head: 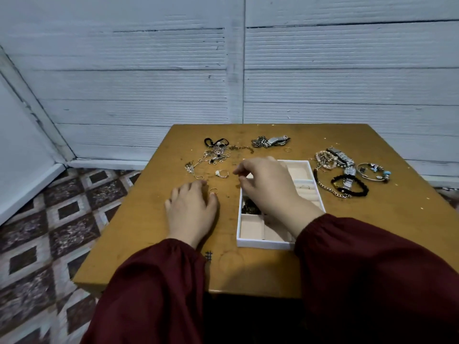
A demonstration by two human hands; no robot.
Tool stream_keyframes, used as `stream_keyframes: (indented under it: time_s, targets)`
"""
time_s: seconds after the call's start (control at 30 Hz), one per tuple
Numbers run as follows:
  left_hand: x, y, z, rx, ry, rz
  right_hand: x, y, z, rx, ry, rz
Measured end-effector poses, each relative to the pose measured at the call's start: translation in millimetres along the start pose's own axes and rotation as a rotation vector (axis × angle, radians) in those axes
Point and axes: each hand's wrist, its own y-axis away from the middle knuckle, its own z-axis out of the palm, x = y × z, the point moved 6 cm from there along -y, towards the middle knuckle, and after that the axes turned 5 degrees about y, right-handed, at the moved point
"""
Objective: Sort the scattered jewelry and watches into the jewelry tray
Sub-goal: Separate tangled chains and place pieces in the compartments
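Observation:
A white jewelry tray (263, 243) with pink compartments lies on the wooden table (154, 239). One left compartment holds dark jewelry (249, 207), and a ring (305, 186) sits in the ring rolls. My right hand (267, 187) hovers over the tray's upper left corner with curled fingers. Its thumb and forefinger are close together, and whether they pinch anything is unclear. My left hand (191, 212) rests flat on the table left of the tray, its fingertips beside a thin gold ring (213, 191). A stone-set ring (221, 173) lies just beyond.
A tangle of rings and chains (216, 152) lies at the back left. A metal watch (270, 141) and a loose ring (287, 150) sit at the back. Right of the tray lie another watch (344, 161), a black bead bracelet (357, 186) and a charm bangle (372, 171).

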Motion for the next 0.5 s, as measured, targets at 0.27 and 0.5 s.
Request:
stream_keyframes:
  time_s: [0.27, 0.5]
  targets:
    - [-2.2, -18.1, 0.4, 0.062, 0.083, 0.071, -13.5, -39.1, 37.7, -0.107, 0.428, -0.035]
    - [-6.2, -20.6, 0.0, 0.083, 0.121, 0.069, -17.7, -55.1, 57.7, -0.179, 0.566, -0.049]
